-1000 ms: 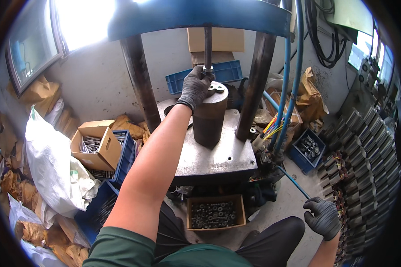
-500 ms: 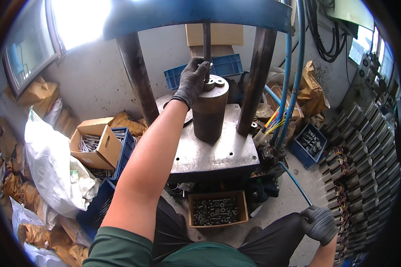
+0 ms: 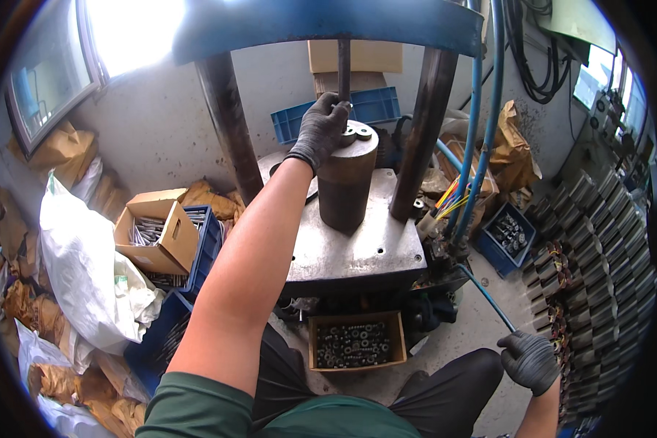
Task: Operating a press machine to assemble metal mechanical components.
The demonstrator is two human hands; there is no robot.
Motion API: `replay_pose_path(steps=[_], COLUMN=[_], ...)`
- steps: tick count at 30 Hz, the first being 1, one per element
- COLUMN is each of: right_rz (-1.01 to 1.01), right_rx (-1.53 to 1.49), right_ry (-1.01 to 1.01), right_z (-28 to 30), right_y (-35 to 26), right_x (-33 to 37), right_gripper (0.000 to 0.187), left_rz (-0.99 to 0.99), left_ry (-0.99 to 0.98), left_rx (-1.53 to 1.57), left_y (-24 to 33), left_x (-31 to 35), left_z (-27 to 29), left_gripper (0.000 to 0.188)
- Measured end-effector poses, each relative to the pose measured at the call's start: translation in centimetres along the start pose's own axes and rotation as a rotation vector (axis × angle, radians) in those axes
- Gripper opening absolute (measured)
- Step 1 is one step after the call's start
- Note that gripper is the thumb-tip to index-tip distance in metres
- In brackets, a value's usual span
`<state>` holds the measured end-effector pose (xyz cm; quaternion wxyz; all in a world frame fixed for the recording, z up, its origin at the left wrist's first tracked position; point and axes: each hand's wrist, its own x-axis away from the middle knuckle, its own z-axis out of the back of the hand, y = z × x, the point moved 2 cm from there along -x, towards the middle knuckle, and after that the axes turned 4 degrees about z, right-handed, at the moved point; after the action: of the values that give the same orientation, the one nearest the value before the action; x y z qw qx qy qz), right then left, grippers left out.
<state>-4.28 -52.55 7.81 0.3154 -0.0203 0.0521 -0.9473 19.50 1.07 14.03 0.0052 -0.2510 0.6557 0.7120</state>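
My left hand [image 3: 320, 131], in a dark grey glove, is closed just above a thick steel cylinder [image 3: 343, 191]. Its thumb and fingers are pinched by the lower end of a dark vertical rod [image 3: 344, 69]; a small shiny bit shows at the fingertips, but what they hold is hidden. Small ring-shaped metal pieces [image 3: 359, 133] lie on the cylinder's top. The cylinder stands upright on the steel press bed [image 3: 328, 259]. Low on the right, my gloved right hand [image 3: 531, 363] is wrapped around the near end of a thin blue lever [image 3: 489, 298].
Dark press columns [image 3: 425, 131] flank the cylinder under a blue crossbeam [image 3: 328, 25]. Below the bed sits a box of metal rings [image 3: 401, 339]. A carton of metal pins [image 3: 150, 252] and a white sack [image 3: 87, 270] stand left; stacked metal parts [image 3: 591, 255] line the right.
My left fingers have risen slightly, and the rod's lower part no longer shows between them and the rings. My right hand has shifted slightly up and right, still on the lever.
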Motion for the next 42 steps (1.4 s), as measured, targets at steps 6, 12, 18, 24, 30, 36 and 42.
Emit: replay_pose_path(steps=[6,12,18,24,30,36,42], right_rz=[0.065,0.008,-0.042,0.037,0.041,0.047,0.093], right_rx=[0.022,-0.034,-0.082,-0.055,-0.061,-0.139,-0.015], right_ry=[-0.115,0.026,0.076,-0.082,-0.049,0.063,-0.164], right_z=[0.3,0.2,0.8,0.2,0.7,0.9,1.0], right_y=[0.4,0.5,0.1,0.9,0.5,0.2,0.6], right_x=[0.0,0.3,-0.3,-0.1,-0.1,-0.4,-0.7], right_gripper=[0.018,0.021,0.020,0.020,0.019,0.019,0.018], left_rz=[0.000,-0.030,-0.025,-0.020,-0.039,-0.020,-0.011], left_ry=[0.008,0.010,0.010,0.007,0.002,0.011,0.007], left_rx=[-0.063,0.040,0.004,-0.047,-0.098,-0.103,-0.102], left_y=[0.1,0.9,0.9,0.9,0.3,0.1,0.2], left_x=[0.3,1.1,1.2,1.2,0.5,0.5,0.7], left_z=[0.2,-0.5,-0.3,0.0,0.3,0.1,0.3], left_gripper=[0.025,0.017,0.017,0.020,0.024,0.025,0.026])
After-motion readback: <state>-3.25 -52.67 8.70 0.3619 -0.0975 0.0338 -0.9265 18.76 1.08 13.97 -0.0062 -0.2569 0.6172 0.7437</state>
